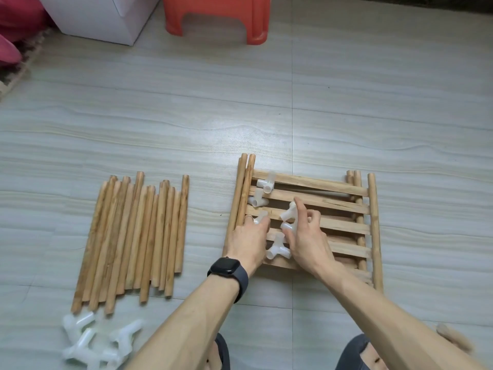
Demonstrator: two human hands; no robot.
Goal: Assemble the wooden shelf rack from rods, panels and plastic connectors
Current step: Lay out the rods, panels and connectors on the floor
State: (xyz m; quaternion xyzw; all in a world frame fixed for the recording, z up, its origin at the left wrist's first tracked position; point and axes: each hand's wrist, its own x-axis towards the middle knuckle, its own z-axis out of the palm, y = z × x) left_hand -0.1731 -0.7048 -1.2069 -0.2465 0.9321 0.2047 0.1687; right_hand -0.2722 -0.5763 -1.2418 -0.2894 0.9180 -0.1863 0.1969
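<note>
1. The slatted panels (333,206) lie stacked flat on the floor (373,116), at about 4 o'clock from the middle of the view. Long rods (373,222) run along the stack's left and right edges.
2. Loose connectors (262,193) of white plastic rest on the stack near its 11 o'clock corner. One more lies at its 7 o'clock edge, between the two hands.
3. The right hand (306,236) reaches over the stack. Its fingers (300,206) are grasping the held connector (288,214), with the thumb below and the forefinger raised above it.
4. The left hand (248,239) has a ring on one finger and a dark watch (226,268) on the wrist. Its fingers (262,225) are curled onto the second connector (260,218), at 9 o'clock of the held one and just beside it.
5. The bundle of rods (138,236) lies side by side on the floor at 9 o'clock of the panels, apart from them.
6. A heap of connectors (88,343) sits at the view's 7 o'clock corner, near the bundle's closer ends.
7. An orange stool (216,17) stands at 12 o'clock, and a white box (101,20) at 11 o'clock.
</note>
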